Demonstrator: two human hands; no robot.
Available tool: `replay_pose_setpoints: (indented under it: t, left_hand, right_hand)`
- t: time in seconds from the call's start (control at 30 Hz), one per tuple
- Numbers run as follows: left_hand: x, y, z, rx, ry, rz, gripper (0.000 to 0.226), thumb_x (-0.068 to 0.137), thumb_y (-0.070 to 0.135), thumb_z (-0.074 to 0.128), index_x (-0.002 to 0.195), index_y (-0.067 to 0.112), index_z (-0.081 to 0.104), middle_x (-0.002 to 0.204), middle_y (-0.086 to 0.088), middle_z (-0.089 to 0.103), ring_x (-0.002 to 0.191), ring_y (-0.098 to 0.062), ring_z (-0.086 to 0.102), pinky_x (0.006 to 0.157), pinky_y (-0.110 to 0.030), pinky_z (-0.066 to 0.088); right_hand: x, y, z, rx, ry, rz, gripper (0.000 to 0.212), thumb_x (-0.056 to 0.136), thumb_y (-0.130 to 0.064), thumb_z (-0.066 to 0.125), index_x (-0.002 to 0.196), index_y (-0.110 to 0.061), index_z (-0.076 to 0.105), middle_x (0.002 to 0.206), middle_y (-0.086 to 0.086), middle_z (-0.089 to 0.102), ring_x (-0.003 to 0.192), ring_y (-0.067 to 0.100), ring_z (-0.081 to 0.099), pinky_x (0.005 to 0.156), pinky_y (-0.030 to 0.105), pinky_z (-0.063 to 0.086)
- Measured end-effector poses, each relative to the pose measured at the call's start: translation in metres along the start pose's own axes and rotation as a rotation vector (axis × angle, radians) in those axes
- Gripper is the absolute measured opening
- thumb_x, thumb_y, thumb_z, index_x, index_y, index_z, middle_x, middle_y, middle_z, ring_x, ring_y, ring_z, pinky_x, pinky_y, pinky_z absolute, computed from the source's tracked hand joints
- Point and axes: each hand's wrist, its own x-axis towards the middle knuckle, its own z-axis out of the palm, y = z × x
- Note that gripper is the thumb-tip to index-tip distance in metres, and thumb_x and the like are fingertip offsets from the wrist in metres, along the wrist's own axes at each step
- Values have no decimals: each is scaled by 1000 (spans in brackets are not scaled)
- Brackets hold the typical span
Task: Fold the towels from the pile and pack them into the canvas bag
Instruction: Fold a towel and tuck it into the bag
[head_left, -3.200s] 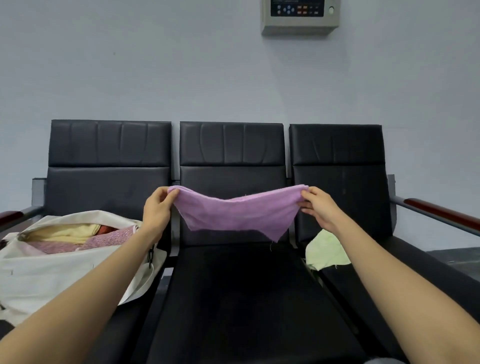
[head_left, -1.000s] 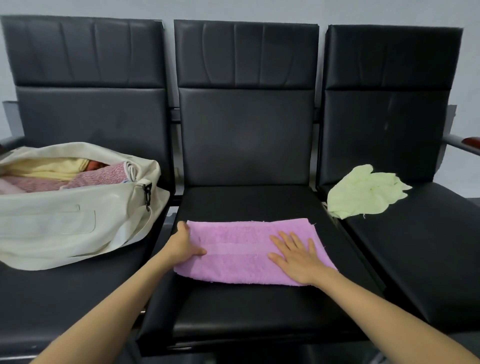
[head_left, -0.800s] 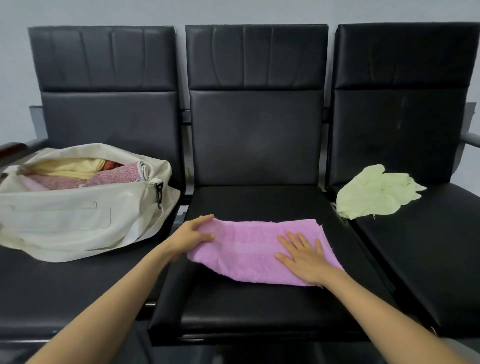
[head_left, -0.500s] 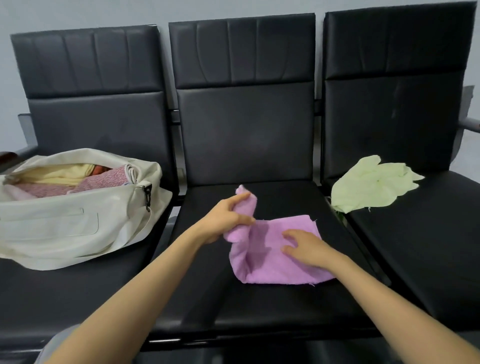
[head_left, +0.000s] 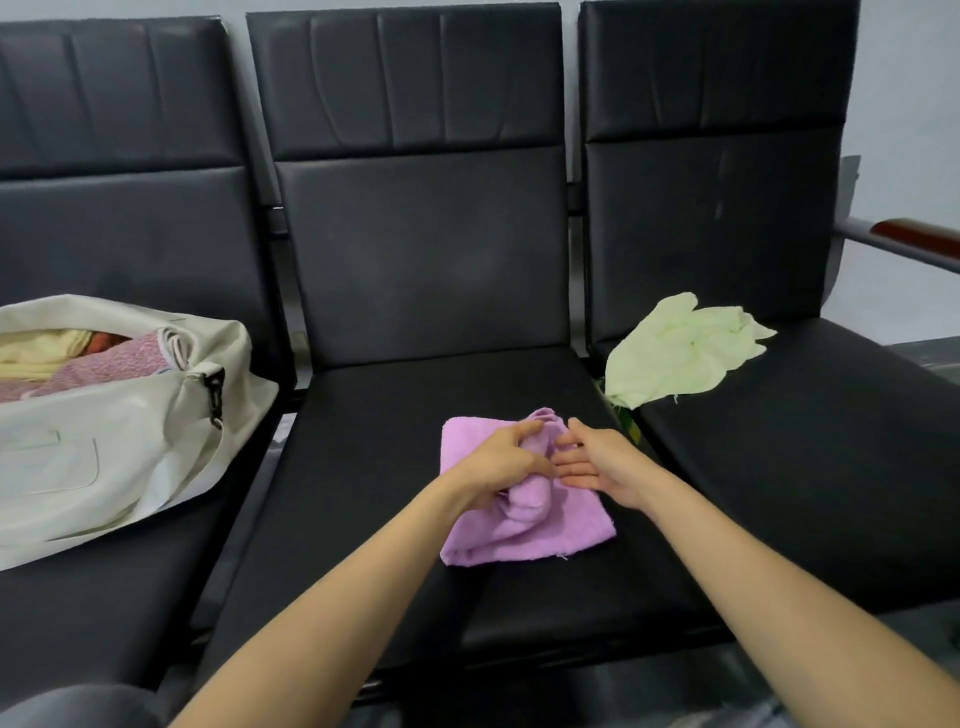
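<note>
The purple towel (head_left: 550, 535) lies half-folded on the middle seat (head_left: 363, 493), between the canvas bag (head_left: 104, 441) on the left seat and a loose green towel (head_left: 675, 348) on the right one. The left hand (head_left: 501, 457) grips a bunched ridge of cloth at the towel's centre. The right hand (head_left: 597, 462) is flat, fingers straight, just beside it on the towel. To fold well, the gripped layer should probably be carried fully across, its edges matched, and the flat hand should smooth out the lump before packing.
</note>
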Motion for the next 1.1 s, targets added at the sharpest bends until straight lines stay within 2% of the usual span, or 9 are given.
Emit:
replay_pose_setpoints:
  t: [0.17,0.27,0.37,0.43,0.5,0.6,0.7,0.9,1.1]
  left_hand:
    - [-2,0,0,-383,-71,-22,69,96,9,54,152,26,18,117,-6,61,88,-23,70,76,-37,59]
    - [-3,-2,-10,-472,72,12,53,100,19,50,147,15,27,124,-11,61,93,-27,70,78,-38,59]
    - [-3,-12,-24,-158,272,132,39,102,23,45,139,13,45,128,-1,60,111,-17,61,89,-27,52]
    - [-7,-21,-32,181,360,229,33,102,26,42,132,17,53,125,12,54,120,-11,48,98,-21,37]
    - [-7,-34,-34,490,369,321,25,103,26,39,119,15,55,113,14,50,116,-15,42,98,-20,30]
    - [0,-61,-27,924,204,181,51,104,40,30,147,13,32,154,0,26,146,-23,13,116,-39,16]
    - [1,-77,-16,934,162,35,61,103,48,17,155,20,1,161,3,-11,147,-18,-17,119,-44,-7]
    - [2,-77,-5,907,298,-19,61,104,45,14,154,16,-1,161,5,-11,147,-15,-16,119,-42,-9]
    - [-1,-83,-9,838,335,-3,56,105,39,13,154,17,-2,161,6,-12,147,-13,-16,119,-42,-7]
  right_hand:
    - [9,0,-2,-56,48,32,52,99,-52,38,123,-10,61,121,15,65,106,24,62,98,39,48]
    - [5,0,1,-216,26,-15,54,93,-49,55,133,-13,53,130,6,59,110,18,56,99,37,46]
    - [5,5,4,-404,68,-110,71,87,-9,64,148,-21,30,139,8,49,116,22,52,96,38,47]
    - [6,4,2,-352,68,-131,83,86,2,57,153,-29,18,146,10,43,118,26,55,94,38,50]
    - [4,2,-1,-398,63,-164,84,87,4,50,154,-33,14,148,11,40,105,24,60,77,30,52]
    - [-9,1,-1,-809,122,-168,75,91,-6,46,154,-25,12,144,11,43,113,27,56,81,32,48]
    - [-16,5,6,-1159,335,-342,59,96,-9,42,151,-18,21,144,8,40,126,26,43,89,35,44]
    - [-4,8,28,-1181,167,-633,44,106,-22,29,149,-17,33,157,0,29,148,17,16,120,31,16]
    - [10,29,17,-1298,-43,-375,53,104,-46,15,154,-33,3,162,-14,-5,148,8,-12,120,44,-5]
